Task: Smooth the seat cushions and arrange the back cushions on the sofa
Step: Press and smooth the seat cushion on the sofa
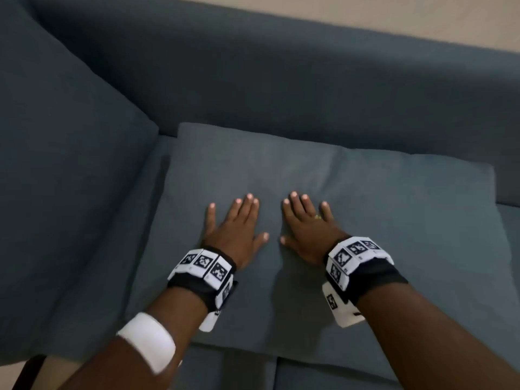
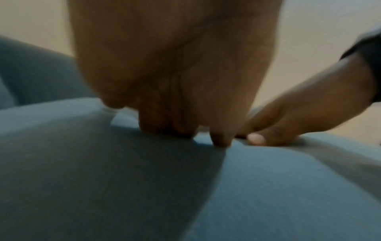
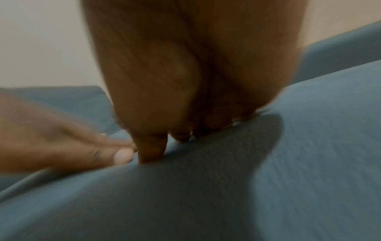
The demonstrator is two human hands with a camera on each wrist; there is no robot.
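Observation:
A dark blue-grey cushion (image 1: 337, 192) lies flat on the sofa seat (image 1: 157, 175), close under the sofa back (image 1: 281, 88). My left hand (image 1: 236, 220) and right hand (image 1: 306, 220) press on it side by side, palms down, fingers straight and spread, thumbs nearly touching. In the left wrist view my left hand (image 2: 177, 97) pushes its fingertips into the cushion fabric (image 2: 103, 179), with the right hand (image 2: 288, 117) beside it. The right wrist view shows my right hand (image 3: 185, 97) pressing the cushion (image 3: 268, 179), the left hand (image 3: 62, 143) alongside.
A second large cushion (image 1: 64, 150) of the same colour stands at the left of the sofa. A seam between seat cushions (image 1: 275, 372) runs at the front edge. Pale floor (image 1: 394, 15) shows behind the sofa back.

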